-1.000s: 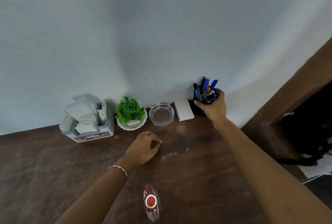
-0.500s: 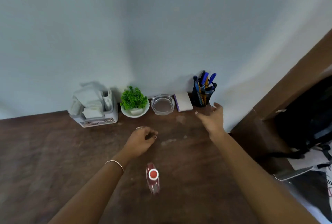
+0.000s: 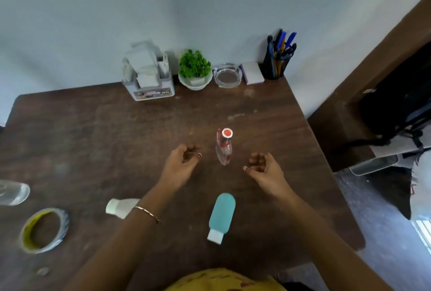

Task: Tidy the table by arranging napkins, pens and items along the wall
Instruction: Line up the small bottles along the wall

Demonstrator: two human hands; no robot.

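Along the wall stand a grey napkin holder [image 3: 151,76], a small green plant in a white bowl [image 3: 194,70], a glass ashtray [image 3: 227,76], a white notepad [image 3: 252,73] and a black pen cup [image 3: 277,57] with blue pens. A clear bottle with a red cap [image 3: 224,147] stands mid-table. My left hand [image 3: 182,164] hovers just left of it, my right hand [image 3: 263,168] just right; both have loosely curled fingers and hold nothing.
Nearer me on the brown table [image 3: 93,132] lie a teal tube [image 3: 221,216], a white bottle [image 3: 121,206] partly behind my left arm, a tape roll [image 3: 44,230] and a clear glass item [image 3: 12,192]. A dark bag [image 3: 396,108] sits right of the table.
My right hand let go of the pen cup and drew back to beside the red-capped bottle. The view pulled back, revealing the near table items. My left hand drew back to the bottle's left.
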